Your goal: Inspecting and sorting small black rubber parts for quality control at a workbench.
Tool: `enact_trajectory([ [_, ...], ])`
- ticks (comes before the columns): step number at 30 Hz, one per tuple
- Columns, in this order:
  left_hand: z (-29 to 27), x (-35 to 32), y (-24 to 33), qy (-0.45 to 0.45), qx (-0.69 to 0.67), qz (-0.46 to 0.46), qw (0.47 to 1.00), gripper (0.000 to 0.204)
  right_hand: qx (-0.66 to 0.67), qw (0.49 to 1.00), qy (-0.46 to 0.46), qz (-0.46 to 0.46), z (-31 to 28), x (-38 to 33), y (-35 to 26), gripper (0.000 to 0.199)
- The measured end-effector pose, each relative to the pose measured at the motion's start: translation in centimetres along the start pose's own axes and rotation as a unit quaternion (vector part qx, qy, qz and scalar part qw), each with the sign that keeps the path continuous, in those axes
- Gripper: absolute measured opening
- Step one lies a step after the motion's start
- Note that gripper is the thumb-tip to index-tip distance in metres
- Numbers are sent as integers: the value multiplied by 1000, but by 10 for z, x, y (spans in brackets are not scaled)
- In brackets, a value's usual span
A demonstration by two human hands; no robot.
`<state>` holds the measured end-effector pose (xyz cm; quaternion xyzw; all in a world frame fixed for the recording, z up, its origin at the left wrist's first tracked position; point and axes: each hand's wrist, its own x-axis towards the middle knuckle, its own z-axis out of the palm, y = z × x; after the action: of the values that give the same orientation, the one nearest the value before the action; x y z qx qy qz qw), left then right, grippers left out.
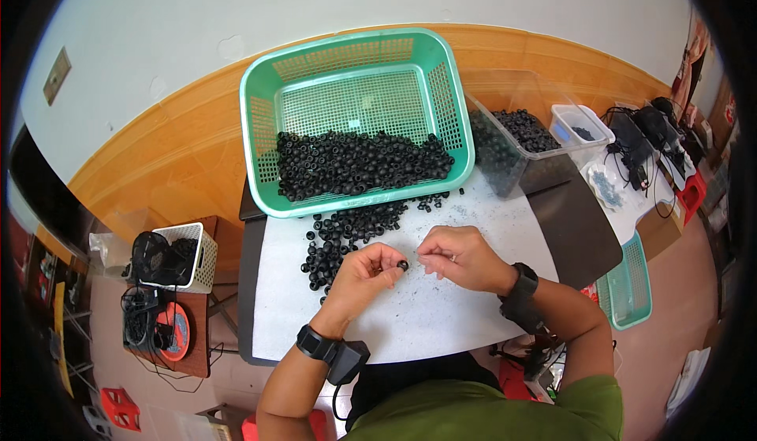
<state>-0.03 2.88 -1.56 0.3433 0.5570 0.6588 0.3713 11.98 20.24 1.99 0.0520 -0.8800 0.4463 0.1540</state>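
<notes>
My left hand pinches a small black ring-shaped part between thumb and fingertips, above the white sheet on the table. Facing it, a short gap away, my right hand is closed in a pinch. Whatever its fingers hold, if anything, is too small to make out. Beside my left hand lies a loose pile of the same black parts. It spreads out from under the near rim of a green mesh basket, which stands tilted toward me with many more black parts along its lower side.
To the basket's right stands a clear plastic bin of black parts, then a small white tub. Dark shavings dot the sheet. A side table at left carries a white basket and an orange dish. Another green basket sits low at right.
</notes>
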Motion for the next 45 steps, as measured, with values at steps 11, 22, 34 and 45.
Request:
enact_trajectory([
  [11,6,-3,-1,-2,0,0,1000,11,-17,987,86,-133,22,4,3,10],
  [22,4,-4,-2,49,18,0,999,8,-88,983,37,-154,19,10,10,13],
  [34,0,-2,2,127,12,16,992,8,-338,940,32,-33,31,55,54,17],
  [45,5,-2,-1,65,-1,14,998,12,131,991,-7,27,3,21,5,10],
])
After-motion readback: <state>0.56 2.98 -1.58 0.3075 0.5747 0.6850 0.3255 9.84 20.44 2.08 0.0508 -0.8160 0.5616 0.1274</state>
